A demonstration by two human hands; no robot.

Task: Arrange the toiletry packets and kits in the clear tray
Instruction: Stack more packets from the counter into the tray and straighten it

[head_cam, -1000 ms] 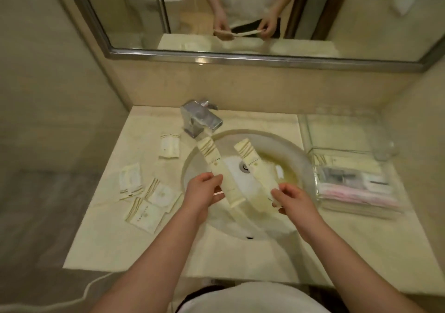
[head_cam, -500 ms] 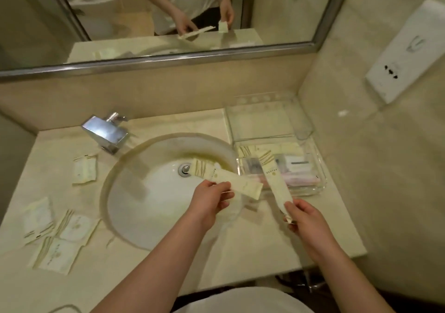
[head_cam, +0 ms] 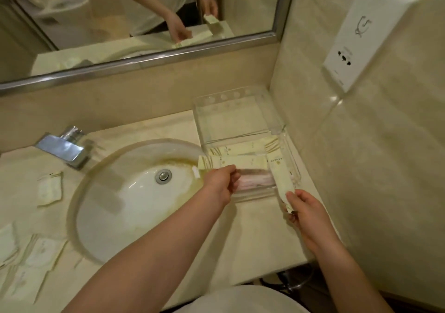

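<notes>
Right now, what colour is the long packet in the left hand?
The long packet is pale cream with gold stripes at its end; head view.

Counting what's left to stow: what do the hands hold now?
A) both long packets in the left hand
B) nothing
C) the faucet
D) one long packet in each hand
D: the left hand pinches the crosswise packet and the right hand holds the lengthwise packet, both over the clear tray.

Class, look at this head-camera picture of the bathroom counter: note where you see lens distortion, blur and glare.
Head view: the wide lens skews the mirror frame; the light is dim, warm yellow; loose packets at the left edge smear softly; the faucet and a wall tile carry bright glints; the clear tray walls show only as faint highlights.
</notes>
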